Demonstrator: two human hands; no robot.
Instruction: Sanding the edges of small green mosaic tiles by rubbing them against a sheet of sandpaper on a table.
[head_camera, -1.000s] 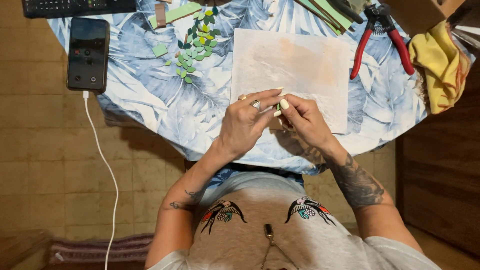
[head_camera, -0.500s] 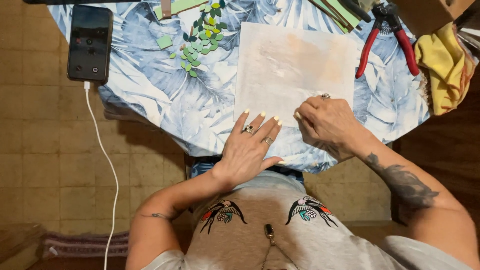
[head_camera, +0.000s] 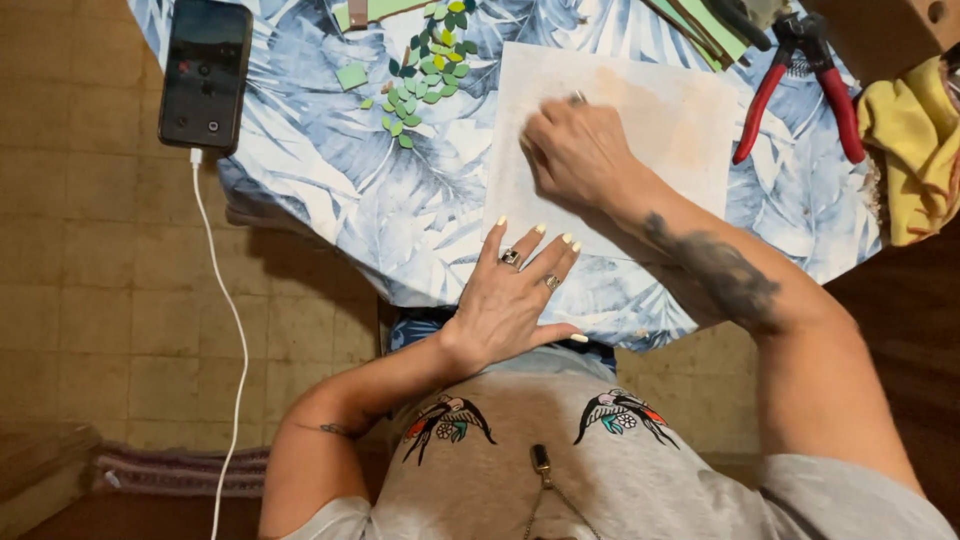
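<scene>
Two hands are over the desk (head_camera: 330, 215). Nearest to me, my left hand (head_camera: 515, 290) lies flat with fingers apart, the tips touching the near edge of the pale board (head_camera: 680, 110). Farther, my right hand (head_camera: 580, 150) rests on the board with fingers curled together; whether they hold something I cannot tell. Beyond lie green leaf pieces (head_camera: 425, 85), red pliers (head_camera: 800, 85), a yellow cloth (head_camera: 915, 150) and a phone (head_camera: 207, 72). Half a second ago my right hand was at the near edge; now it reaches farther, to the left.

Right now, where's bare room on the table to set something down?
Free: tablecloth between the phone and the white board, below the green leaf pieces; also the board's right half. Crowded: top right with pliers, green strips and yellow cloth. Left hand covers the near edge, right hand the board's left.
</scene>
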